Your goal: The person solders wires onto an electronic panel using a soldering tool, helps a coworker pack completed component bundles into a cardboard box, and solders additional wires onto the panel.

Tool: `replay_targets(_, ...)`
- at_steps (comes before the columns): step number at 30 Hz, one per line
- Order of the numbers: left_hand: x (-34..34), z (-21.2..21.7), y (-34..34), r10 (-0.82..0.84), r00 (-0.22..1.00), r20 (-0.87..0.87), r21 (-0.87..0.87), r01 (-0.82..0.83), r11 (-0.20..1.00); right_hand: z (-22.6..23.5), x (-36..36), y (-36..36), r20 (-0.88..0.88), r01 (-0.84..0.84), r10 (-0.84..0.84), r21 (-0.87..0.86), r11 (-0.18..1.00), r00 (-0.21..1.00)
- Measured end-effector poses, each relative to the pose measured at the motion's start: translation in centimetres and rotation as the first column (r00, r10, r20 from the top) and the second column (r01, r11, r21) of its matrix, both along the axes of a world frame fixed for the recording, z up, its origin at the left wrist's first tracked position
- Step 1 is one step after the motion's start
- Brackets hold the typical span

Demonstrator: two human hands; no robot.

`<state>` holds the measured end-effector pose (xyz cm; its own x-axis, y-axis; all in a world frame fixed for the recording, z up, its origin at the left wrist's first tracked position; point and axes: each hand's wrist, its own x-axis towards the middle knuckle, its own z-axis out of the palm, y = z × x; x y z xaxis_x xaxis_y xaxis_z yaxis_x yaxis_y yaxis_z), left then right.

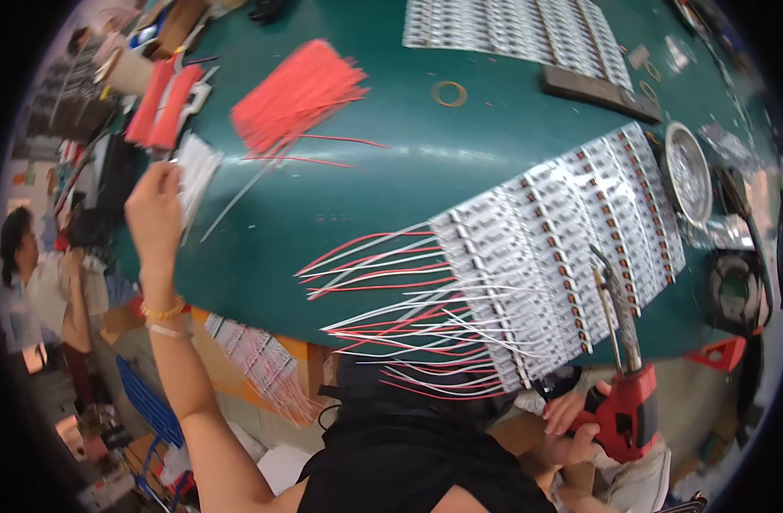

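Left hand fingers closed on white wires; right hand gripped red soldering gun beside circuit strips on green table

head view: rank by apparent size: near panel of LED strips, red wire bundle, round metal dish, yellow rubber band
1. Near panel of LED strips, by far the largest.
2. Red wire bundle.
3. Round metal dish; seen at an angle near the fisheye rim, so its look is squeezed.
4. Yellow rubber band, smallest.

Lighting: bright, even, overhead; soft glare on the green table. Motion blur throughout. Fisheye bending, dark vignette at rim.
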<state>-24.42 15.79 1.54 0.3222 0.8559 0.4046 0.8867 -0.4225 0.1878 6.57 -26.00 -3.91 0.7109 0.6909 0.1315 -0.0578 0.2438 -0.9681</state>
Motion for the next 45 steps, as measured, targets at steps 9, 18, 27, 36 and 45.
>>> replay_targets(9,15.1,1.1,-10.9,-0.364,0.77,0.524,-0.397,0.599,0.695,1.7,-0.8,1.4,-0.062,-0.005,-0.002,-0.118,0.993,0.998)
replay_targets(18,22.4,-1.5,-14.4,-0.627,0.686,0.37,-0.326,0.727,0.604,1.4,-0.9,-0.9,0.032,-0.08,0.089,-0.224,0.971,0.996)
replay_targets(27,23.3,-2.2,-14.6,-0.654,0.684,0.324,-0.283,0.729,0.623,0.1,-0.4,-3.0,-0.084,-0.048,0.025,-0.29,0.956,0.996)
replay_targets(36,23.2,-2.7,-14.4,-0.675,0.63,0.384,-0.226,0.773,0.593,0.2,-0.1,-1.7,-0.158,-0.177,0.141,-0.243,0.954,0.977)
replay_targets(45,23.3,-2.3,-14.5,-0.666,0.661,0.345,-0.255,0.749,0.612,-2.7,-0.9,-6.2,0.084,-0.073,0.086,-0.146,0.987,0.993)
